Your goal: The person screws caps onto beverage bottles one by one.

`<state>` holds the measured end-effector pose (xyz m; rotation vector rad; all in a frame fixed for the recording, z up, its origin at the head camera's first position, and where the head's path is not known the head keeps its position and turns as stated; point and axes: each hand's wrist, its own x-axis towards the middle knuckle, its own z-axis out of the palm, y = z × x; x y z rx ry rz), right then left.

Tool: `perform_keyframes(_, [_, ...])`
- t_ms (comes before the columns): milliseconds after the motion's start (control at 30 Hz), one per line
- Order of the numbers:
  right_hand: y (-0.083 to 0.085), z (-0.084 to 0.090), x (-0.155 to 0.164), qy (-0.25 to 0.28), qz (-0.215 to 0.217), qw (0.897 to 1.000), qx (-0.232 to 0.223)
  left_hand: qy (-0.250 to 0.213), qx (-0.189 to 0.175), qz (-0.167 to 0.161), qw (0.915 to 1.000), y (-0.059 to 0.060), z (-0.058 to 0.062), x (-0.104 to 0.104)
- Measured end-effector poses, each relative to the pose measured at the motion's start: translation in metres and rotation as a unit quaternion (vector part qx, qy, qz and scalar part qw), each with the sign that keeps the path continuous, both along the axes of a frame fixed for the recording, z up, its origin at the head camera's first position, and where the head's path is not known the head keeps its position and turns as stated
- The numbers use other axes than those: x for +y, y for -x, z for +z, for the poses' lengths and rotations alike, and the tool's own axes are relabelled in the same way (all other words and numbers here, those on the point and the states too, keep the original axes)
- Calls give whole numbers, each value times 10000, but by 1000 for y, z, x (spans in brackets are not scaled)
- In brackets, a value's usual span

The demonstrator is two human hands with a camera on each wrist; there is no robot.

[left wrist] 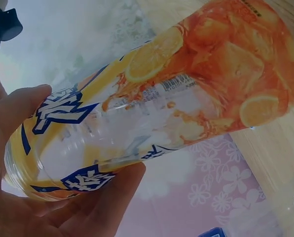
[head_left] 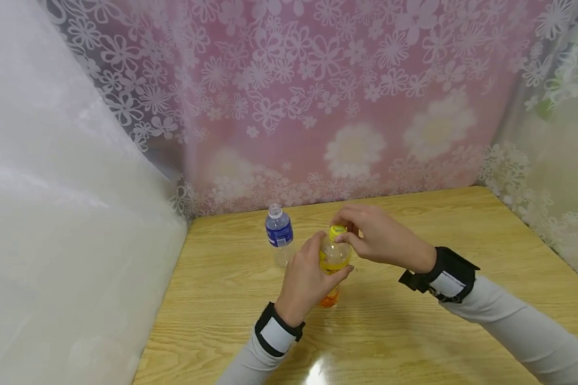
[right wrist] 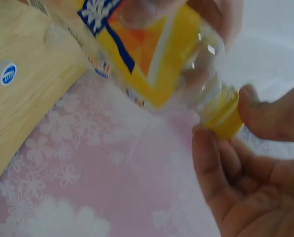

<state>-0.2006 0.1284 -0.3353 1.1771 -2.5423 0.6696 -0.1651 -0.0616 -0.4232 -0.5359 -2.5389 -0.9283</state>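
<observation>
My left hand [head_left: 304, 280] grips an upright clear plastic drink bottle [left wrist: 132, 108] around its upper body, the thumb on one side and fingers on the other. Its label shows lemon slices and orange ice, and no drink shows inside. At the neck, my right hand [head_left: 378, 235] pinches the yellow cap [right wrist: 226, 118] between thumb and fingertips. The cap sits over the mouth of the bottle. Behind and to the left stands a second clear bottle [head_left: 280, 231] with a blue label, its mouth uncapped. My left hand partly covers its lower part in the head view.
A white cap [right wrist: 7, 73] with a blue logo lies on the wooden table [head_left: 212, 310]. Pink flowered curtain [head_left: 294, 117] hangs along the table's back edge. Pale sheeting [head_left: 67, 230] closes off the left side, and flowered sheeting [head_left: 554, 160] the right.
</observation>
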Motion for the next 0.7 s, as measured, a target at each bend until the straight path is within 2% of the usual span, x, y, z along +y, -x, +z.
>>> perform_keyframes(167, [-7,-8,-7,256,-515,9983,-55,84,-2,103,9999,0,-2,3])
perform_keyframes(267, [-6,-8,-7,140,-537,9984,-54,108,21,51,9999,2,-2,3])
perform_keyframes(333, [-4,-5,-4,59,-340,9993,-129,9,-2,-136,9999,3,-1,1])
perform_keyframes(400, [0,-1,1,3,58,9998,-188,-158,-45,-413,9990,4,1,-1])
perform_keyframes(500, [4,5,7,-32,663,9976,-213,-486,-175,-883,9948,6,3,-6])
perform_keyframes(567, [5,8,8,-37,940,9955,-148,-632,-262,-1076,9918,6,3,-8])
perform_keyframes(700, [5,7,7,15,1009,9949,36,-748,-429,-1229,9887,6,0,-9])
